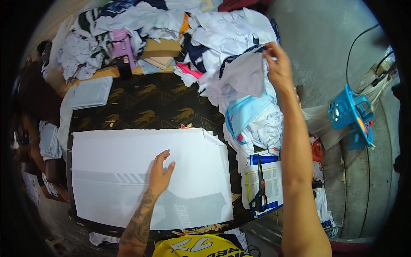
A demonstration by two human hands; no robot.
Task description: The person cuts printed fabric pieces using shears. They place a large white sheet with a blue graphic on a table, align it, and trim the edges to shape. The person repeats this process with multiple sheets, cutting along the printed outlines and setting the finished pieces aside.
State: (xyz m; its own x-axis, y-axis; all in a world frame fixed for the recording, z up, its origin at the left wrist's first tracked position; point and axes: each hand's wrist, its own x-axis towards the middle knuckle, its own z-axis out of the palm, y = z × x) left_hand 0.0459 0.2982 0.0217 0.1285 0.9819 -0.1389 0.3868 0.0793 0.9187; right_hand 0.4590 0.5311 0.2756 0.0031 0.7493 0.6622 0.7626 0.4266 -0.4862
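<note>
On the dark table in front of me lies a big white sheet point(115, 150) with grey printed shapes and stripes; its far right corner is folded over. My left hand point(160, 173) hovers over or rests on the middle of this sheet, fingers apart and nothing in them. Stretched out to the far right, my right hand point(278, 64) pinches the edge of a light grey-white cloth piece point(243, 75) with a dark navy edge. That cloth hangs down in front of a heap of white and navy garments point(233, 30).
Black-handled scissors point(260, 188) lie on printed papers point(274, 171) at the right. Behind them sit light blue and white garments point(252, 115). Folded pale cloth point(92, 92), a purple bag point(123, 43) and cardboard point(160, 49) are at the far left. A blue plastic basket point(342, 109) hangs right.
</note>
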